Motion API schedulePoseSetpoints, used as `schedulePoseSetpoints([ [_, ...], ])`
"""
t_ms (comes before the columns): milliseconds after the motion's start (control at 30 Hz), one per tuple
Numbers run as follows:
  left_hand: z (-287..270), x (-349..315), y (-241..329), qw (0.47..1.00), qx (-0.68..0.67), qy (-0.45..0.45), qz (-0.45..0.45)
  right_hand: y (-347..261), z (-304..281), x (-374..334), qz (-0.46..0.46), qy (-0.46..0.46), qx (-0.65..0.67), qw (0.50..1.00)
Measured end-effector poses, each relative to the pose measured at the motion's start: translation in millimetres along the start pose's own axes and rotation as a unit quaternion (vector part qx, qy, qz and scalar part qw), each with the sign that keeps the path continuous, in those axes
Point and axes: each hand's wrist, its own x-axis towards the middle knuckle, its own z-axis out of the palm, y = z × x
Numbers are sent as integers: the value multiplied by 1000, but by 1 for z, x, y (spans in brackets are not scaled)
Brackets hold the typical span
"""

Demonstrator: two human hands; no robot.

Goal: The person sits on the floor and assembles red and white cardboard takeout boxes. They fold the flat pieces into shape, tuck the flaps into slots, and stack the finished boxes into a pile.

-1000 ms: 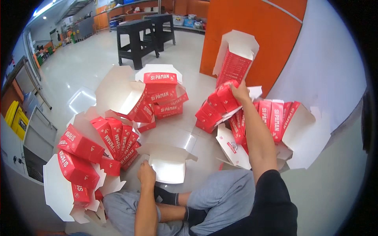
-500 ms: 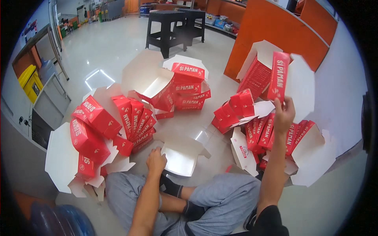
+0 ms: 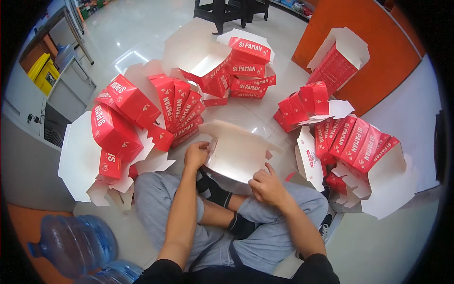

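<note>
In front of my crossed legs lies a paper food box (image 3: 239, 154), its white inside facing up and its flaps spread. My left hand (image 3: 196, 154) is closed on the box's left edge, fingers curled over the wall. At the near right corner, my right hand (image 3: 266, 183) grips the edge between thumb and fingers, the index finger raised against the side flap. To the right of that hand leans a pile of red and white boxes (image 3: 354, 142), many standing side by side with lids open.
Red boxes (image 3: 116, 128) are heaped at left. Fanned boxes (image 3: 177, 109) and a stack (image 3: 248, 71) stand ahead, beside a large open box (image 3: 201, 52). A tall box stack (image 3: 333, 66) stands by an orange panel (image 3: 373, 33). Blue water jugs (image 3: 78, 244) lie at lower left.
My right hand has come down from the right, letting go of a red box at the right pile, and now grips the white-lined box. The view has tilted downward.
</note>
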Motion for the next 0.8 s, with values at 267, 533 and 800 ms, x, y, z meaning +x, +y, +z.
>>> schedulePoseSetpoints([
  [267,-8,-1,8,999,32,-27,-2,16,39,22,24,-8,13,1000],
  [533,-10,-55,76,941,95,-23,324,16,50,21,28,100,98,990],
  [800,29,-92,99,913,185,-170,321,7,52,23,137,262,198,934],
])
